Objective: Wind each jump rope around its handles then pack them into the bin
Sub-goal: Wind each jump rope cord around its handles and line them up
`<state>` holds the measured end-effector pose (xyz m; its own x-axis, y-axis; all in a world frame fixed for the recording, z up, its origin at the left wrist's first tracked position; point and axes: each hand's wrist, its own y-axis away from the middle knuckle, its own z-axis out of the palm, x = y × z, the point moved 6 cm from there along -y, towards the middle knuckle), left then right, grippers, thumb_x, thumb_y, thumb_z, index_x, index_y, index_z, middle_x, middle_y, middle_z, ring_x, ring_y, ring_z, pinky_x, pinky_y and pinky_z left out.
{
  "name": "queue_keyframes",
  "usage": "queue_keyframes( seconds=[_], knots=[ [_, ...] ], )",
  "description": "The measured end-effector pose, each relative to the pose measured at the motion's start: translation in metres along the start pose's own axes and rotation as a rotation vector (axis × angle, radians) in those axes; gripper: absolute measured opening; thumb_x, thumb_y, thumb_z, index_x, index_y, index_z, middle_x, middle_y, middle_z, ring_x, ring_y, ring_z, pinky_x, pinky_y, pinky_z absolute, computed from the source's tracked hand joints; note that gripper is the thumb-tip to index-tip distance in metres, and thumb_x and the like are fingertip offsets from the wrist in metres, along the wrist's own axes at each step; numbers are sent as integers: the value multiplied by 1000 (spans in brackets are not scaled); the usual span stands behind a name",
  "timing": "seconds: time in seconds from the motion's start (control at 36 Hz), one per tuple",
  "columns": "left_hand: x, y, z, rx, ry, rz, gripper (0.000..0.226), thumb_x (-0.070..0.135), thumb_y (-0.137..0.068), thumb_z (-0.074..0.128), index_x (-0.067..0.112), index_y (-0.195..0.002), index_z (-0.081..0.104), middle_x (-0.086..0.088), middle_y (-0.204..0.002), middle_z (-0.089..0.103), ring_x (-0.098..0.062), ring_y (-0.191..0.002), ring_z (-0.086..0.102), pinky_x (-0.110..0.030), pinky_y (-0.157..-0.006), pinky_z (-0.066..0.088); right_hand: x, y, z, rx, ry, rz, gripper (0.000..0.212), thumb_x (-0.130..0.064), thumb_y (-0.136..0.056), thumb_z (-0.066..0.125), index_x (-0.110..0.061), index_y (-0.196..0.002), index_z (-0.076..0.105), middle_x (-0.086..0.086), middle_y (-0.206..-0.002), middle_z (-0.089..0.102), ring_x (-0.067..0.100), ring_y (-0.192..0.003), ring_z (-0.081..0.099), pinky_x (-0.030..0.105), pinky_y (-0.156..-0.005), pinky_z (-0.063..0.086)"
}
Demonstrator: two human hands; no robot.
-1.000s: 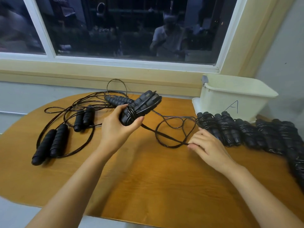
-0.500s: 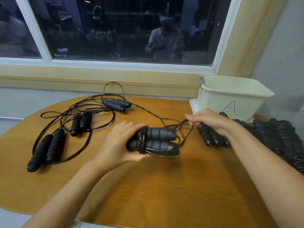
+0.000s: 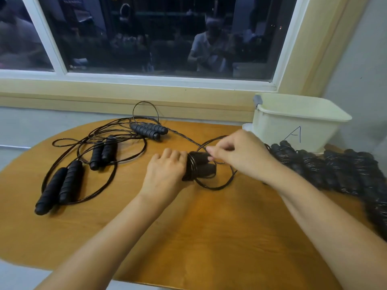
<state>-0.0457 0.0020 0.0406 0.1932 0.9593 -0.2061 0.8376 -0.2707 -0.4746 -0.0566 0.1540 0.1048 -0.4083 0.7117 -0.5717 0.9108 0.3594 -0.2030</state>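
Head view: the left hand (image 3: 165, 172) lies knuckles up, fingers curled round 1 pair of handles (image 3: 204, 167), and it now covers more of them than 0.5 s ago, so only their right ends show. The pair is low over the table (image 3: 188, 237), where 1.0 s ago it was lifted and tilted up and away. The right hand (image 3: 240, 155), which 0.5 s ago held the cord (image 3: 217, 187) out near the foot of the bin (image 3: 293, 130), has come in over the handle ends and pinches the cord at its fingertips. A few turns of cord ring the handles just beside the left hand's fingers, and 1 slack loop lies on the table below the right hand. To the right, the row of wound ropes (image 3: 335, 168) lies as before in front of the bin. To the left, 3 loose pairs of handles (image 3: 60, 189) rest unmoved among tangled cords.
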Motion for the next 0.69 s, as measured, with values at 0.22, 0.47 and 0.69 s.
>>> queue_keyframes(
  seconds=[0.22,0.47,0.69],
  knots=[
    [-28,3,-2,46,367,-236,84,80,-64,60,19,-122,62,2,-98,65,-19,-91,58,-30,-65,47,13,39,34,68,-90,24,24,-39,-95,59,-30,-85,79,-13,-68,71,6,-76,67,25,-96,38],
    [-24,7,-15,31,1235,-416,38,33,-64,83,39,-93,60,28,-72,62,14,-58,58,-6,-58,44,31,36,53,40,-411,51,19,-25,-96,62,-21,-90,80,-16,-71,71,0,-57,56,19,-76,51],
    [-10,13,-8,-178,1533,-486,21,36,-73,72,21,-88,73,9,-61,63,1,-53,52,-11,-48,38,41,25,61,139,-544,141,9,-19,-86,74,-22,-79,80,-10,-78,76,4,-81,68,16,-78,50]
  ],
)
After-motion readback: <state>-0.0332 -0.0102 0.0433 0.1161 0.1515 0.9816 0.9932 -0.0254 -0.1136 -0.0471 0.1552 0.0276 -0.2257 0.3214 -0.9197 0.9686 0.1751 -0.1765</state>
